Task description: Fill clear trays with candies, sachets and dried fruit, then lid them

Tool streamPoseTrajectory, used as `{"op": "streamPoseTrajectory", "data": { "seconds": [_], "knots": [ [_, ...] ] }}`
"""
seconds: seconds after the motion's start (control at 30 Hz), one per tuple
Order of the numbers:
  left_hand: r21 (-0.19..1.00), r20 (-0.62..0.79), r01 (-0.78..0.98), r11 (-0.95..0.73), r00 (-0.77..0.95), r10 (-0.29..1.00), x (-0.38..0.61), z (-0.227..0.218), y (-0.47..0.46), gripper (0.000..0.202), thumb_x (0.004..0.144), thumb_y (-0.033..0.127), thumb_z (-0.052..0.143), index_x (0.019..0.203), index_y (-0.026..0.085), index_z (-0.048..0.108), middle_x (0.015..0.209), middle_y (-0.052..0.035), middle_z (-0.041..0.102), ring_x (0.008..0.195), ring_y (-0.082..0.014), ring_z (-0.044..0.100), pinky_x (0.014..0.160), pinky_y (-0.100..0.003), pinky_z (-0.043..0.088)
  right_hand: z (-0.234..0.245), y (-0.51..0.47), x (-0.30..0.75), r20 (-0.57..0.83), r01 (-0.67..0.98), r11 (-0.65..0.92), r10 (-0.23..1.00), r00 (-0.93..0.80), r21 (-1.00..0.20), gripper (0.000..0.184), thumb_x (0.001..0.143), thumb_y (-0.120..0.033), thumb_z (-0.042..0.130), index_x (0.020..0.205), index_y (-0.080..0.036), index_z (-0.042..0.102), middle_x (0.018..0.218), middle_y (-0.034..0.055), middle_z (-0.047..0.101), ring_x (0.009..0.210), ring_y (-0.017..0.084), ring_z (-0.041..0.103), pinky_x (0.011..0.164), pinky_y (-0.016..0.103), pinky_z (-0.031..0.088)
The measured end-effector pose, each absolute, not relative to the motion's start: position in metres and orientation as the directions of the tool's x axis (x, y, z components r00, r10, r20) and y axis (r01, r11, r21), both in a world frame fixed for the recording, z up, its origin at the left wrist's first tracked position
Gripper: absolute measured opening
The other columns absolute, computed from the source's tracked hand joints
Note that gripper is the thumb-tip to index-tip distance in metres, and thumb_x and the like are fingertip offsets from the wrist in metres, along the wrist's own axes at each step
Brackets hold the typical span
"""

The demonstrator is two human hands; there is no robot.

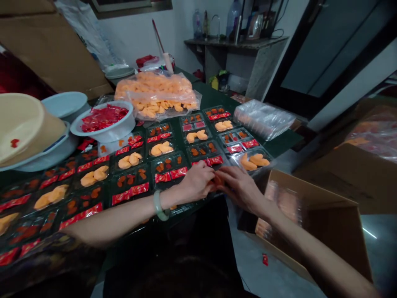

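Observation:
My left hand (198, 182), with a pale green bangle (159, 206) on its wrist, is closed, its fingertips meeting those of my right hand (240, 186) at the table's near edge. Something small and orange-red (218, 179) shows between them, too covered to name. Beneath and around the hands lie clear plastic compartment trays (198, 142). They contain folded orange pieces (161, 148), red wrapped packets (179, 172) and small brown-orange pieces (159, 167). Another filled tray (252, 159) sits just beyond my right hand.
A clear bag of orange pieces (158, 93) lies at the back. Left of it stand a white bowl of red packets (104, 132) and a cream basin (31, 124). Stacked clear trays (263, 118) rest at the right. An open cardboard box (328, 203) stands on the floor, right.

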State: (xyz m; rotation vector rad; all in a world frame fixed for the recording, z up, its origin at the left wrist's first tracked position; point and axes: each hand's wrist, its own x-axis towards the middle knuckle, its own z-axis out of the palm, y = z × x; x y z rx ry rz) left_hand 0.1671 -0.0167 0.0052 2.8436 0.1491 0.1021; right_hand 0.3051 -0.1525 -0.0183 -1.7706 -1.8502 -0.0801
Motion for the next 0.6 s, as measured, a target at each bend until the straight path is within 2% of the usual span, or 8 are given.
{"op": "streamPoseTrajectory", "data": {
  "seconds": [0.17,0.3,0.43,0.5,0.53,0.6],
  "knots": [
    [0.131,-0.016,0.135,-0.982,0.991,0.134,0.163,0.004,-0.017,0.018,0.082,0.017,0.045,0.083,0.014,0.063,0.093,-0.0083,0.064,0.090,-0.0234,0.047,0.075,-0.036,0.038,-0.030,-0.143,0.301,0.405,0.906,0.208,0.913,-0.044,-0.370,0.022,0.090,-0.019,0.043,0.098,-0.019,0.064,0.109,0.0104,0.063,0.097,0.019,0.059,0.083,0.036,0.042],
    [0.115,-0.023,0.086,-0.990,0.996,0.084,0.166,0.003,-0.016,0.018,0.079,0.013,0.047,0.085,0.012,0.063,0.097,-0.0108,0.062,0.091,-0.0228,0.049,0.080,-0.036,0.039,-0.025,-0.135,0.308,0.377,0.888,0.300,0.912,-0.159,-0.350,0.028,0.086,-0.010,0.038,0.092,-0.017,0.065,0.106,0.0119,0.064,0.094,0.020,0.061,0.080,0.036,0.046],
    [0.131,-0.021,0.083,-0.988,0.996,0.081,0.163,0.006,-0.017,0.019,0.081,0.021,0.048,0.080,0.012,0.065,0.093,-0.0125,0.063,0.093,-0.0254,0.050,0.081,-0.040,0.039,-0.034,-0.132,0.306,0.449,0.888,0.326,0.879,-0.159,-0.323,0.031,0.084,-0.009,0.037,0.093,-0.017,0.065,0.106,0.0128,0.064,0.096,0.022,0.061,0.079,0.038,0.049],
    [0.179,0.077,0.084,-0.980,0.992,0.099,0.155,0.010,-0.016,0.022,0.084,0.023,0.046,0.083,0.012,0.065,0.099,-0.0135,0.063,0.099,-0.0280,0.050,0.082,-0.043,0.039,-0.038,-0.134,0.304,0.503,0.879,0.328,0.856,-0.122,-0.346,0.029,0.086,-0.012,0.038,0.098,-0.019,0.064,0.107,0.0118,0.063,0.100,0.022,0.060,0.082,0.039,0.049],
    [0.253,0.157,0.085,-0.964,0.979,0.127,0.151,0.013,-0.016,0.024,0.085,0.025,0.045,0.088,0.012,0.065,0.103,-0.0135,0.062,0.102,-0.0284,0.050,0.084,-0.043,0.039,-0.037,-0.136,0.302,0.536,0.872,0.318,0.841,-0.078,-0.372,0.028,0.087,-0.014,0.040,0.102,-0.020,0.063,0.109,0.0113,0.063,0.102,0.023,0.059,0.084,0.040,0.049],
    [0.515,0.293,0.073,-0.854,0.921,0.256,0.145,0.018,-0.012,0.029,0.088,0.030,0.042,0.099,0.014,0.063,0.112,-0.0122,0.061,0.107,-0.0261,0.051,0.088,-0.041,0.040,-0.026,-0.135,0.294,0.596,0.862,0.246,0.799,0.078,-0.444,0.032,0.089,-0.020,0.043,0.117,-0.022,0.056,0.118,0.0114,0.058,0.111,0.024,0.054,0.090,0.043,0.046]
  ]
}}
